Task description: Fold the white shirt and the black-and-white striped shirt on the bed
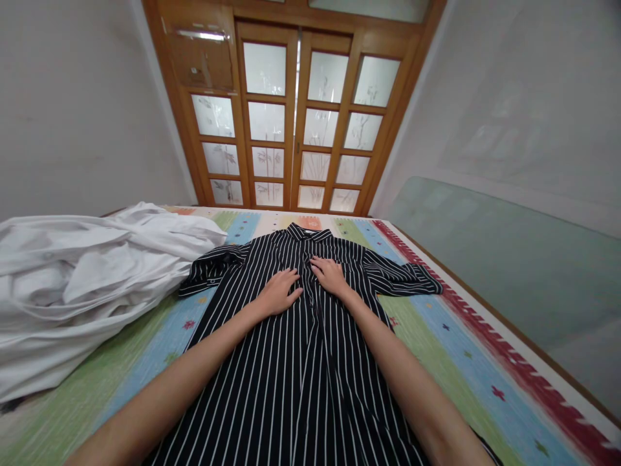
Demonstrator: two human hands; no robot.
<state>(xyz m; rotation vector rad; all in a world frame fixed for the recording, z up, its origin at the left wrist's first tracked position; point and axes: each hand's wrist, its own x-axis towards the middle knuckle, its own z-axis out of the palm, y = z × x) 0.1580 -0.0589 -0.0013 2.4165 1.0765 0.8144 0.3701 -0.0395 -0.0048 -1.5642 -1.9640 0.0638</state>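
A black shirt with white stripes (286,369) lies spread on its back, front side up, collar pointing away from me. Its sleeves stretch out to both sides, and loose folds run down the right half of the front. My left hand (279,291) rests flat on the chest, left of the button line, fingers stretched out. Close to the button line, my right hand (330,274) lies on the upper chest with its fingers extended. Neither hand grasps the cloth.
Under the shirt is a colourful striped bed cover (427,330). A crumpled white cloth (97,278) is heaped at the left, touching the left sleeve. A pale green board (504,259) stands along the right side. Wooden glass-paned doors (295,155) are beyond the bed.
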